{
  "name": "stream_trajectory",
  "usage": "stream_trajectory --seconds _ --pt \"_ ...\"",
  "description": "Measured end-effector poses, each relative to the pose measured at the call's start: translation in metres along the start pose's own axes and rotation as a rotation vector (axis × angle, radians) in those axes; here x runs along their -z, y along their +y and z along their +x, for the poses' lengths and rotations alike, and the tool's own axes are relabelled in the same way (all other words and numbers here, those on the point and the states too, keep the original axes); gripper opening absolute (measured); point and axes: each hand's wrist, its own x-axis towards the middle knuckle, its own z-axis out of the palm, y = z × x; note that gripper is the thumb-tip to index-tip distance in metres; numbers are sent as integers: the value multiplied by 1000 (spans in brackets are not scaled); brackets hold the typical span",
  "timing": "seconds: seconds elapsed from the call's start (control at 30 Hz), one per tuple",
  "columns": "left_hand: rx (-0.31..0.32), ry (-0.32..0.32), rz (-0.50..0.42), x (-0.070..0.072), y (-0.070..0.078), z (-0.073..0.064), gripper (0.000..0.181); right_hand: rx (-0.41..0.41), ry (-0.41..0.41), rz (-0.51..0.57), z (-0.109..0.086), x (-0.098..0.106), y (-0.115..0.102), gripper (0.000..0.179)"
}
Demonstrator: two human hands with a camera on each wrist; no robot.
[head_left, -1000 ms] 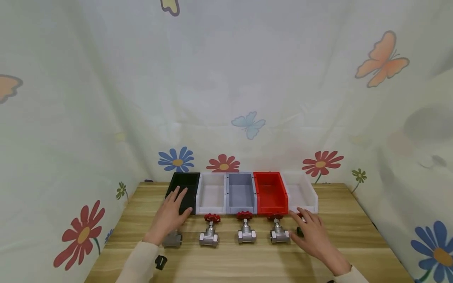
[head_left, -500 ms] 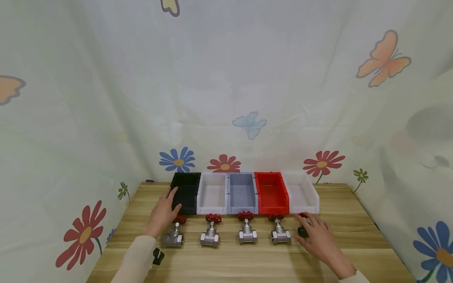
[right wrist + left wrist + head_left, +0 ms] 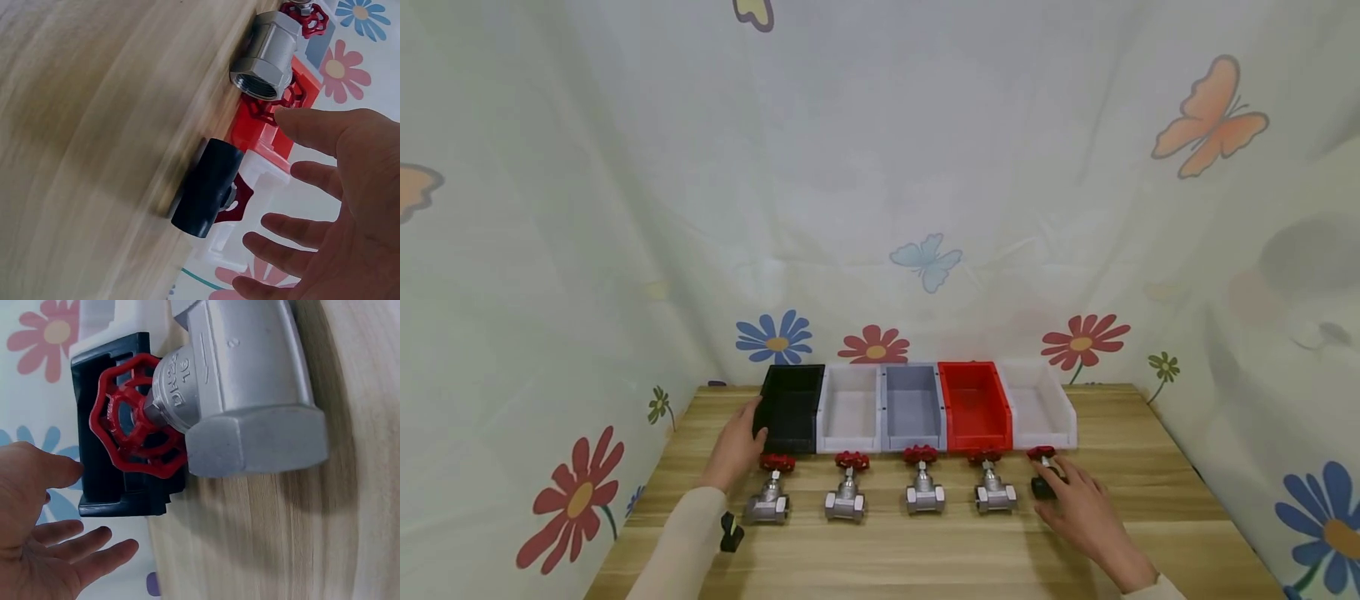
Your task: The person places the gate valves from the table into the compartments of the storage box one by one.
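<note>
My left hand [image 3: 735, 446] is at the left side of the black bin [image 3: 792, 408], fingers loosely spread and holding nothing. Just in front of that bin lies a silver gate valve [image 3: 767, 504] with a red handwheel [image 3: 128, 419], large in the left wrist view. On the right, my right hand [image 3: 1086, 510] hovers beside a small valve with a black body [image 3: 208, 187] and a red handle [image 3: 239, 203]. Its fingers stand apart in the right wrist view, with a gap to that valve. Whether the left fingertips touch the bin, I cannot tell.
Beside the black bin stand a white bin [image 3: 850, 410], a grey bin [image 3: 913, 408], a red bin [image 3: 975, 408] and another white bin [image 3: 1039, 407]. More silver valves [image 3: 846, 502] line the wooden table [image 3: 880, 558]. A flowered curtain [image 3: 850, 167] hangs behind.
My left hand has drawn back leftward from over the black bin to its left side, uncovering the silver valve. My right hand has shifted slightly right and toward me, revealing the black-bodied valve.
</note>
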Motion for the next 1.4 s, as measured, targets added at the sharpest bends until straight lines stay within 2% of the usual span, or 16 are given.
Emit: stream_trajectory --seconds 0.3,0.6,0.93,1.4 --pt "-29 11 3 -6 -8 9 65 -8 2 -5 -2 -11 10 60" --pt "1 -29 -11 -13 -17 15 69 -3 -17 25 -5 -15 12 55" --pt "-21 -57 4 -15 -24 18 70 -1 -2 30 -3 -23 15 55" --pt "-22 -25 -34 -16 -28 18 67 -10 -27 61 0 -30 25 56"
